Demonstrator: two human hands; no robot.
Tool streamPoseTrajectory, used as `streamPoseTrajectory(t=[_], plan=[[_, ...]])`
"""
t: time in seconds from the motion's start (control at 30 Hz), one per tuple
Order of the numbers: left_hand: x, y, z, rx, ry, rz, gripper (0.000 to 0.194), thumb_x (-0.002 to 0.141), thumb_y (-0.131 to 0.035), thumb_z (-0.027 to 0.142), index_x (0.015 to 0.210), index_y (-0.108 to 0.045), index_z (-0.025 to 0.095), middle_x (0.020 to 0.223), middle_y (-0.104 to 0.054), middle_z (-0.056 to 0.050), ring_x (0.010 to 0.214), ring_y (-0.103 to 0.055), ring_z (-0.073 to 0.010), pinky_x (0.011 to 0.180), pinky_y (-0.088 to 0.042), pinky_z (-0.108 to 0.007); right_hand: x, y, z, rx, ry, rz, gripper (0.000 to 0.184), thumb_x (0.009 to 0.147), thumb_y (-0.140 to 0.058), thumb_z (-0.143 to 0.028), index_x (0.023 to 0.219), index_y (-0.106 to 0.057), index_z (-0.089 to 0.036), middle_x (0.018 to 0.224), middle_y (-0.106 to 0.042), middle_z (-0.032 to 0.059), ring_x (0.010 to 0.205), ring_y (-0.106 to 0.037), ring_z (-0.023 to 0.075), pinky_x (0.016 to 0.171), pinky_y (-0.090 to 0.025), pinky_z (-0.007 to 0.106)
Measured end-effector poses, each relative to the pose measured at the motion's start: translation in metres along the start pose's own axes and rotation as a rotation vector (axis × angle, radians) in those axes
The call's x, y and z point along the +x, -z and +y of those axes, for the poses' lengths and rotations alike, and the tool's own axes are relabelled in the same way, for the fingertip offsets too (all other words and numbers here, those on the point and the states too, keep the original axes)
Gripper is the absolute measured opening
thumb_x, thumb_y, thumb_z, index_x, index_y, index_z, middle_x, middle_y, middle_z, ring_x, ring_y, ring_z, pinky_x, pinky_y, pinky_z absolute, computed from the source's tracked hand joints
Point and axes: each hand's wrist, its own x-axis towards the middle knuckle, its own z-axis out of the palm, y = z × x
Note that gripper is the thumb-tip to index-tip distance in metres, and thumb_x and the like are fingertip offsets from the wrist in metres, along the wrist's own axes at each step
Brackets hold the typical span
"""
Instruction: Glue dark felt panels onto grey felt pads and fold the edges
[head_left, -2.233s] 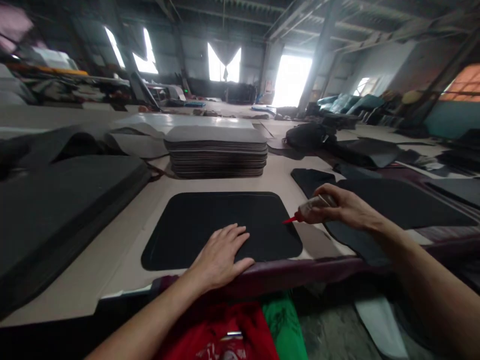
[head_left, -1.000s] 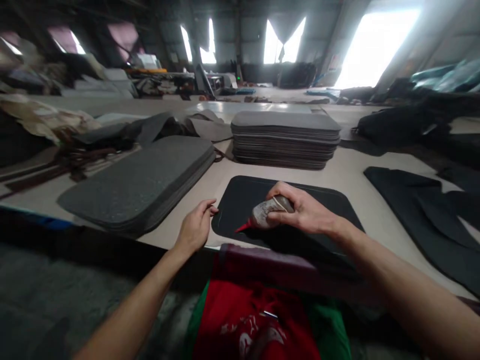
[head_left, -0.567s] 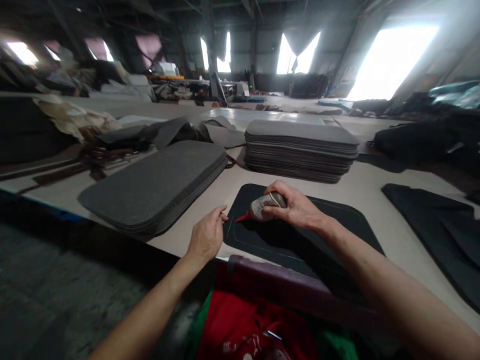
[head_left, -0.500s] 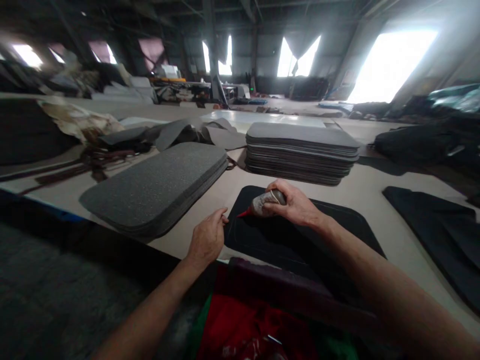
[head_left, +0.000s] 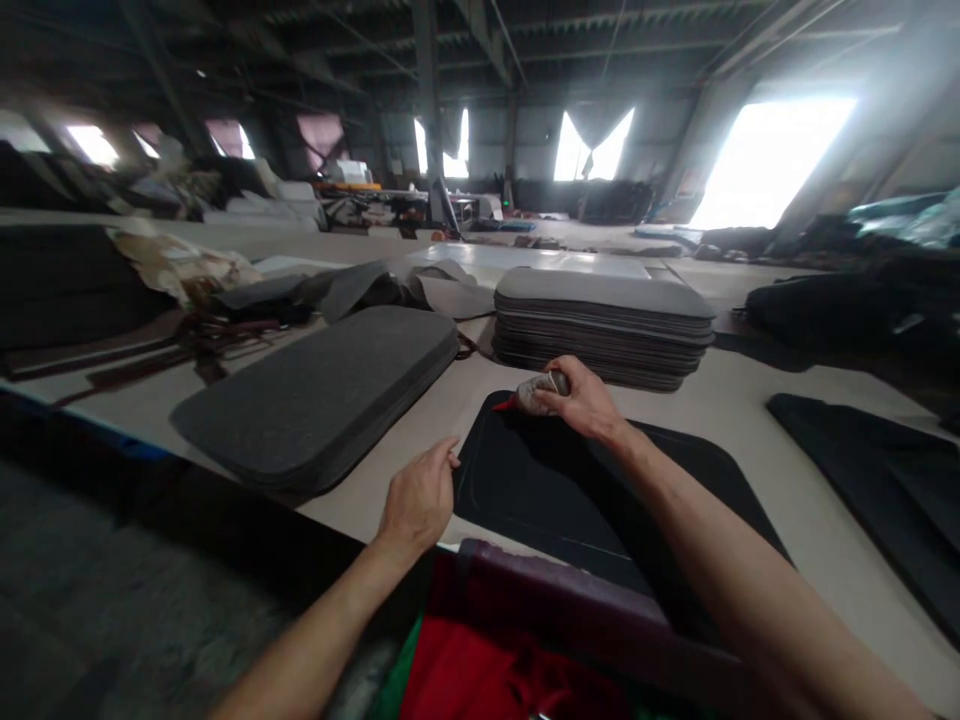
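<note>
My right hand (head_left: 589,398) is wrapped round a smudged squeeze bottle (head_left: 537,394), tilted with its red nozzle (head_left: 505,405) pointing left and down. The nozzle tip is at the far left corner of a black rounded panel (head_left: 540,480), which lies flat and bears a pale line inside its edge. Beside that panel's left edge is my left hand (head_left: 420,495), its fingers drawn together near the thumb; whether they pinch anything is hidden.
On the left lies a stack of dark grey rounded panels (head_left: 322,390). Behind the black panel stands a taller stack (head_left: 600,330) with a lighter top. Black folded material (head_left: 862,470) lies at right. Scraps (head_left: 367,290) are heaped farther back on the pale table (head_left: 360,500).
My right hand has moved the bottle away from me, along the panel's left side to its far corner. My left hand stays beside the left edge. The camera view has tilted up slightly.
</note>
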Motion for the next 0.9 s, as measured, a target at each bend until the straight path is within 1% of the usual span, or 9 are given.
streamPoseTrajectory(t=[0.27,0.4,0.47,0.53,0.6,0.67,0.77,0.83,0.9], plan=[[0.001,-0.001,0.0,0.01,-0.011,0.009,0.037,0.097,-0.034,0.019,0.125,-0.058,0.018,0.098,-0.074,-0.005,0.094,-0.071,-0.0207,0.091,-0.055,-0.036,-0.003,0.0,0.006,-0.087,-0.045,0.078,0.023,0.081,-0.065,-0.04,0.096,-0.059,-0.024,0.096,-0.058,0.0021,0.086,-0.054,0.0201,0.074,-0.039,0.032],[0.001,0.0,0.0,0.012,-0.013,0.011,0.038,0.097,-0.034,0.02,0.125,-0.059,0.017,0.1,-0.075,-0.006,0.095,-0.071,-0.0208,0.093,-0.055,-0.036,-0.012,0.007,0.012,-0.016,-0.142,0.147,0.029,0.078,-0.068,-0.04,0.101,-0.06,-0.023,0.1,-0.06,0.0037,0.087,-0.054,0.0217,0.078,-0.041,0.035],[0.001,0.001,0.001,0.009,-0.016,0.015,0.037,0.096,-0.035,0.021,0.124,-0.06,0.016,0.1,-0.075,-0.006,0.096,-0.071,-0.0213,0.094,-0.054,-0.037,-0.019,0.014,0.02,0.171,-0.286,0.226,0.034,0.074,-0.073,-0.04,0.101,-0.062,-0.023,0.094,-0.061,0.003,0.085,-0.054,0.022,0.076,-0.043,0.035],[0.001,0.002,0.001,0.005,-0.017,0.016,0.037,0.096,-0.035,0.023,0.123,-0.06,0.017,0.1,-0.076,-0.006,0.096,-0.072,-0.0219,0.095,-0.054,-0.037,-0.026,0.022,0.033,0.508,-0.491,0.33,0.035,0.07,-0.077,-0.04,0.096,-0.061,-0.023,0.084,-0.061,0.0011,0.079,-0.055,0.021,0.069,-0.045,0.032],[0.002,0.002,0.001,0.003,-0.017,0.014,0.037,0.096,-0.036,0.026,0.122,-0.061,0.018,0.1,-0.076,-0.006,0.097,-0.072,-0.0231,0.094,-0.055,-0.037,-0.034,0.033,0.047,0.814,-0.654,0.414,0.032,0.073,-0.072,-0.043,0.094,-0.059,-0.023,0.078,-0.061,0.0011,0.072,-0.057,0.0205,0.06,-0.046,0.031],[0.003,0.002,0.0,0.004,-0.01,0.013,0.037,0.096,-0.036,0.03,0.121,-0.061,0.02,0.101,-0.077,-0.005,0.098,-0.072,-0.025,0.093,-0.055,-0.039,-0.042,0.046,0.063,0.968,-0.739,0.457,0.029,0.082,-0.059,-0.047,0.095,-0.056,-0.022,0.077,-0.063,0.0037,0.07,-0.061,0.0218,0.056,-0.049,0.032],[0.004,0.001,-0.007,-0.002,0.053,-0.008,0.037,0.094,-0.039,0.038,0.123,-0.061,0.029,0.104,-0.077,0.0,0.1,-0.071,-0.028,0.091,-0.056,-0.043,-0.058,0.069,0.083,1.066,-0.812,0.503,0.031,0.09,-0.041,-0.046,0.097,-0.055,-0.02,0.076,-0.066,0.0071,0.067,-0.065,0.0225,0.052,-0.048,0.031],[0.004,-0.002,-0.019,-0.001,0.134,-0.075,0.036,0.092,-0.044,0.043,0.126,-0.056,0.044,0.107,-0.075,0.011,0.103,-0.07,-0.0285,0.088,-0.057,-0.047,-0.068,0.082,0.095,1.096,-0.845,0.562,0.031,0.091,-0.04,-0.046,0.096,-0.055,-0.02,0.073,-0.065,0.0062,0.06,-0.062,0.0202,0.044,-0.041,0.027],[0.004,-0.007,-0.036,0.006,0.175,-0.134,0.044,0.091,-0.045,0.044,0.132,-0.043,0.06,0.11,-0.072,0.021,0.108,-0.068,-0.0297,0.09,-0.055,-0.053,-0.077,0.093,0.107,1.103,-0.86,0.625,0.029,0.091,-0.044,-0.046,0.093,-0.055,-0.02,0.068,-0.062,0.0039,0.052,-0.056,0.0173,0.039,-0.032,0.024]])
